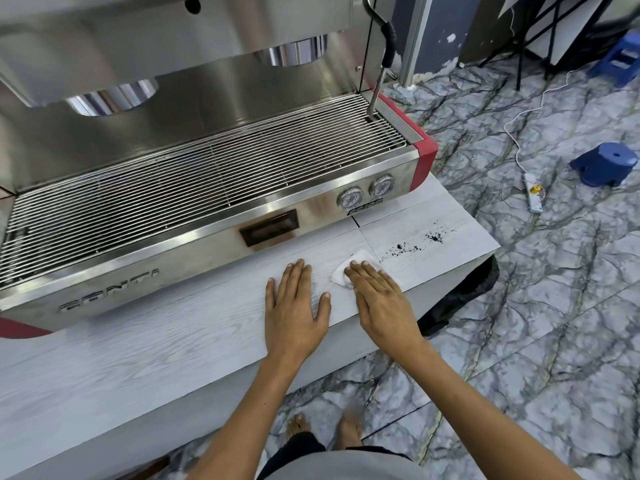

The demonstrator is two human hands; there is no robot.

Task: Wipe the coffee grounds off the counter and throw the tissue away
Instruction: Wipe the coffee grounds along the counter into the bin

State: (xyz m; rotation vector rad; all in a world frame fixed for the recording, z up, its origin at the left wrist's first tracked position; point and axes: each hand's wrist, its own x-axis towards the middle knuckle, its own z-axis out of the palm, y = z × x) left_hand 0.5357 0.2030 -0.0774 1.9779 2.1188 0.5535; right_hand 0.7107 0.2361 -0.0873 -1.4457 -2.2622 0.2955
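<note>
We are pressing our right hand (pixel 379 299) flat, fingers straight, on a white crumpled tissue (pixel 349 271) lying on the pale wood-grain tabletop (pixel 173 344). Our left hand (pixel 294 306) is resting just beside it, fingers spread on bare surface. Dark coffee grounds (pixel 415 244) are lying scattered just right of the tissue, trailing toward the tabletop's right edge. Behind our hands the stainless steel espresso machine (pixel 207 188) is standing close. A black bag (pixel 464 299) is hanging below the tabletop's right corner; we cannot tell its contents.
</note>
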